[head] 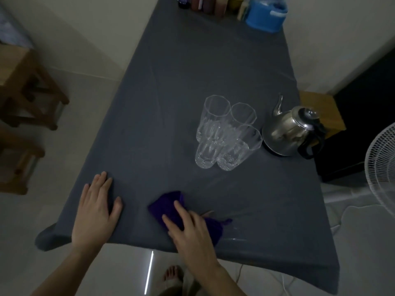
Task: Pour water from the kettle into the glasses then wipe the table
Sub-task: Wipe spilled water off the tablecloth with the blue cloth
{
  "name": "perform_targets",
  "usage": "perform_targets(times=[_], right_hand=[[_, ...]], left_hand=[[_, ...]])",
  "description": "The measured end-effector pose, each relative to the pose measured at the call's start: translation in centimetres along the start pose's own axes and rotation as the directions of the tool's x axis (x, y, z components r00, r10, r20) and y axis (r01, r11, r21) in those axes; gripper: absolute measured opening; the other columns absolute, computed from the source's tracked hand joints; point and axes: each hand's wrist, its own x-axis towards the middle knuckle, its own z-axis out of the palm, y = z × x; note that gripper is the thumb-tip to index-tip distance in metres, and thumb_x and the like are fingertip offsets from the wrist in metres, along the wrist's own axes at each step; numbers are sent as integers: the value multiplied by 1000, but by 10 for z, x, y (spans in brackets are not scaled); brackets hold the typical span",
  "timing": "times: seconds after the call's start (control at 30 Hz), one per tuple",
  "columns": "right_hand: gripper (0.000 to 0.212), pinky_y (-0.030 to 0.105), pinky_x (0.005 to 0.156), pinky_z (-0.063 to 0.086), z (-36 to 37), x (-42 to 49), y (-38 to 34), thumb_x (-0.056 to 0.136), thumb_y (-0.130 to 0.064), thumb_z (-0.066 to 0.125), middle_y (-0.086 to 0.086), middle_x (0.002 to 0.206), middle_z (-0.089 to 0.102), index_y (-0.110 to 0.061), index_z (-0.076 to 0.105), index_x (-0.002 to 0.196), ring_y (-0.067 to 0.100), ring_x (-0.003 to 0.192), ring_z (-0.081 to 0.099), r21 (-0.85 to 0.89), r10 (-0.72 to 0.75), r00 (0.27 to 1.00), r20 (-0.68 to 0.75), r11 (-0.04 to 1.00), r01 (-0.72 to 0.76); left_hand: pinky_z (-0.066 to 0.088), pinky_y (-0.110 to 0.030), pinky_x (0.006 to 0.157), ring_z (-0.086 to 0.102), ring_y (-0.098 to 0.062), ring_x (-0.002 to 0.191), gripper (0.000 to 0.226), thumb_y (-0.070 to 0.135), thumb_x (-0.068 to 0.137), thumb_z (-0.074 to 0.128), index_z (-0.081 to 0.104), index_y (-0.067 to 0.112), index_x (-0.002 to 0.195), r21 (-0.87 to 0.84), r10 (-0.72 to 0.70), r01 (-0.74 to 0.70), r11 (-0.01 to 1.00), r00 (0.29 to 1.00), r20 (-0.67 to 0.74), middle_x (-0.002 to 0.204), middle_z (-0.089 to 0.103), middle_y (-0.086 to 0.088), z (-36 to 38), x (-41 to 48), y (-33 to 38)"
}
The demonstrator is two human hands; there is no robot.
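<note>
Several clear tall glasses (224,133) stand clustered in the middle right of the table (171,82), which is covered with a dark grey cloth. A steel kettle (288,131) with a black handle sits just right of them, spout pointing away. Near the front edge lies a purple cloth (168,205). My right hand (190,229) presses flat on top of it, fingers spread. My left hand (96,212) rests palm down on the bare tablecloth to the left, holding nothing. A wet streak glints right of the cloth.
A blue plastic container (265,16) and several bottles (205,5) line the far end. Wooden stools (25,86) stand at the left, a white fan (382,169) and a dark cabinet (363,116) at the right. My bare foot (173,276) shows below the table edge.
</note>
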Motion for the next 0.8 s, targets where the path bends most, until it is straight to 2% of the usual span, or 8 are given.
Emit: perform_targets(times=[0.13,0.2,0.3,0.4,0.53,0.63,0.7,0.8], right_hand=[[54,36,82,56,-9,-19,31,78,-15,62,8,145,50,-33,54,128,24,99,63,-109,-102,993,51,988,107],[57,37,82,56,-24,-35,61,74,-14,56,6,147,46,-35,57,127,25,101,57,-161,-89,995,42,982,95],[37,43,82,54,-56,-60,113,92,-29,45,6,144,51,-33,64,123,26,106,50,-198,50,996,-67,978,-63],[55,50,96,43,-86,-78,161,102,-48,19,9,149,44,-28,61,131,34,126,45,-208,314,942,-114,920,-332],[61,53,113,26,-93,-81,184,94,-53,34,14,159,25,-22,46,145,37,142,28,-176,494,866,-72,849,-499],[54,54,110,36,-86,-75,171,94,-38,51,13,159,25,-18,48,144,35,139,34,-91,518,851,-87,846,-525],[47,53,106,41,-82,-74,166,93,-16,62,15,154,33,-15,54,139,34,134,40,-55,434,895,-103,896,-441],[55,38,110,36,-70,-64,150,81,3,71,20,147,42,-13,60,131,33,127,44,-47,290,951,-107,954,-296]], left_hand=[[7,-37,120,23,-27,143,65,48,91,30,36,7,141,1,-1,1,1000,1000,3,153,32,-12,-2,1,2],[4,-33,120,22,-27,144,65,47,91,30,37,7,141,-5,0,0,1000,1000,1,153,31,-13,-3,1,2],[2,-32,120,22,-27,144,65,48,92,29,37,6,140,-1,14,-14,1000,1000,-8,153,32,-14,-2,0,2],[3,-33,120,22,-28,144,66,48,92,28,36,5,141,11,14,-14,1000,1000,-12,153,31,-15,-3,0,2],[6,-37,120,22,-28,144,66,48,92,28,36,5,141,19,13,-12,1000,1000,-11,153,31,-15,-3,-1,2],[4,-36,120,22,-27,144,65,48,92,28,35,6,141,29,8,-8,1000,1000,-9,153,31,-15,-3,-1,2],[2,-34,120,22,-27,144,65,47,92,28,36,5,141,34,12,-11,999,1000,-8,152,32,-15,-2,-1,2],[7,-39,120,22,-28,144,65,47,91,28,36,5,140,17,11,-11,1000,1000,-18,152,32,-16,-2,0,3]])
